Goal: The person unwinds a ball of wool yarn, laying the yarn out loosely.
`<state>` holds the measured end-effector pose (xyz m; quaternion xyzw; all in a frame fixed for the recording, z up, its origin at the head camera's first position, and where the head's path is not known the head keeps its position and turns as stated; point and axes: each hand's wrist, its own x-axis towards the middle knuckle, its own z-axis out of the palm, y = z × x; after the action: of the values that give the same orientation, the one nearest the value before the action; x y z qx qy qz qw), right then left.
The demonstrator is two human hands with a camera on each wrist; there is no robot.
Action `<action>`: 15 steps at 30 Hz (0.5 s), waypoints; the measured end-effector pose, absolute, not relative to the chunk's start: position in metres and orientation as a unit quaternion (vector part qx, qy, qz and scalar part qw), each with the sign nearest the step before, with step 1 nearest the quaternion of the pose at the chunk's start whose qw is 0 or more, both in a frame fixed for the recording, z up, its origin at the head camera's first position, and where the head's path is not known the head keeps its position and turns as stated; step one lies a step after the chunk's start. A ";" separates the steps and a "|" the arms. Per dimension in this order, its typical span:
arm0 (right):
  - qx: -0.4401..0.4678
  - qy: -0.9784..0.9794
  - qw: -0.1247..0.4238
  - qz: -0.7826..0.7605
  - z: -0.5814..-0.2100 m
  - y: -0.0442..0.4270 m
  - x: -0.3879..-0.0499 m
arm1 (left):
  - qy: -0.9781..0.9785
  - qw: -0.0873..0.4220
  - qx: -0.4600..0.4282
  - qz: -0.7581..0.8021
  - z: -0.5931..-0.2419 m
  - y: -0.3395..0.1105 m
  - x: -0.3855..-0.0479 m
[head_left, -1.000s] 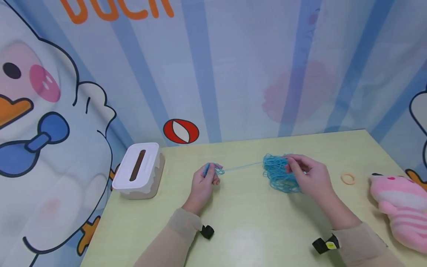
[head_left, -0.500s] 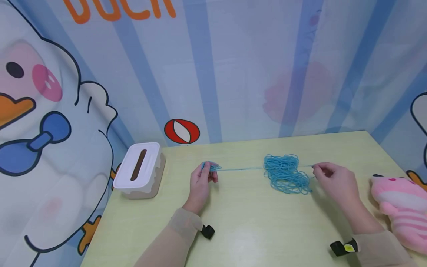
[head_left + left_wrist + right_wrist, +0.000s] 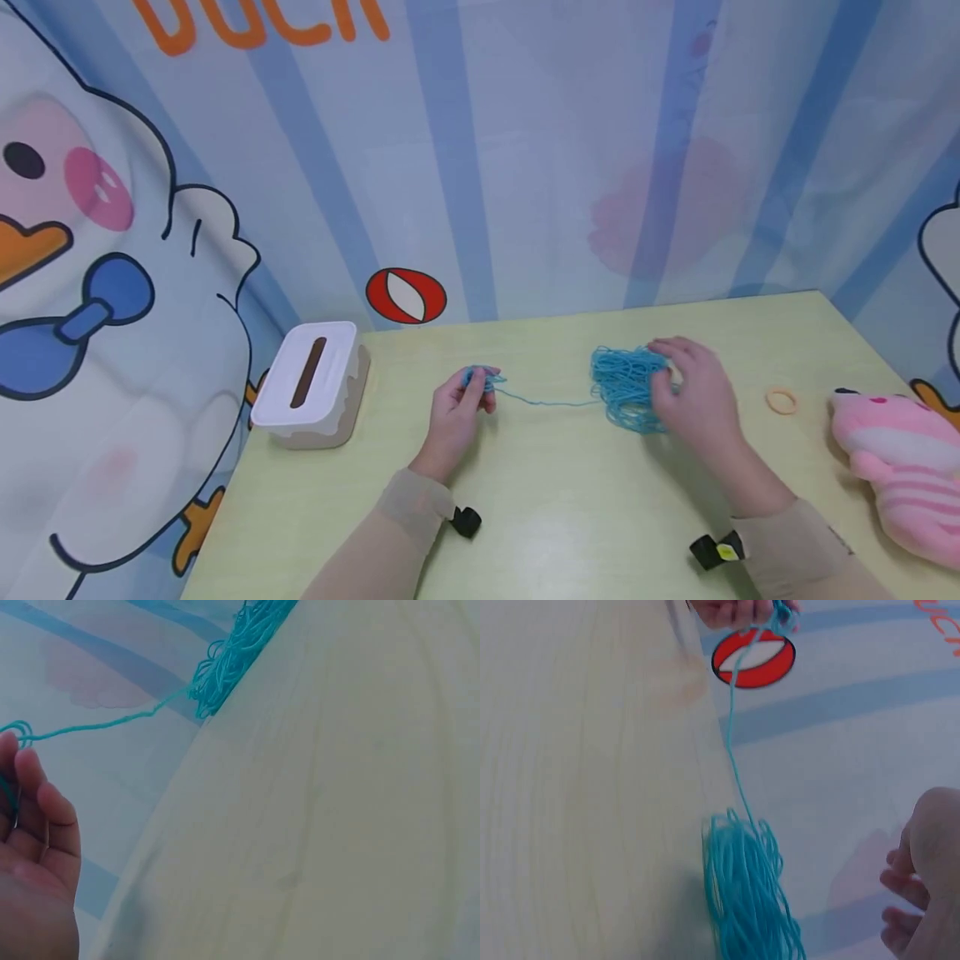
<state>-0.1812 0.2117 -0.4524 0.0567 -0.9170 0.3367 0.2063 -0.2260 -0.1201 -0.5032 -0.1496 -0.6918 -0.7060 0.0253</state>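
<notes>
A loose heap of blue yarn lies on the table, with many loops showing in the right wrist view. My left hand pinches a small bundle of the same yarn between thumb and fingers. From that bundle one slack strand runs across to the heap. Over the right edge of the heap is my right hand, thumb and fingers spread apart. In the right wrist view, the fingers of that hand are loosely bent beside the heap, with no yarn visible in them.
A white-lidded box with a brown slot stands at the table's back left. To the right lie a small orange ring and a pink striped plush toy. A printed curtain hangs behind the table.
My right hand pulled a strand out to the right, then came back left to the heap and let it go. The strand to my left hand went from taut to slack.
</notes>
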 end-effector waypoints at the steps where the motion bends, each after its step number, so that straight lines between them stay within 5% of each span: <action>1: 0.088 -0.913 0.206 0.340 -0.452 0.198 -0.182 | -0.693 0.026 -0.150 -0.705 -0.503 -0.120 -0.226; 9: 0.201 -0.909 0.024 0.364 -0.462 0.099 -0.194 | -0.698 0.028 -0.163 -0.697 -0.501 -0.120 -0.226; 15: 0.175 -0.904 0.033 0.389 -0.464 0.083 -0.199 | -0.704 0.044 -0.157 -0.691 -0.502 -0.120 -0.226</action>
<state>-0.1994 0.0832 -0.4636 0.1751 -0.9040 0.3885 0.0335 -0.2262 -0.1201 -0.5016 -0.1572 -0.7043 -0.6909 0.0438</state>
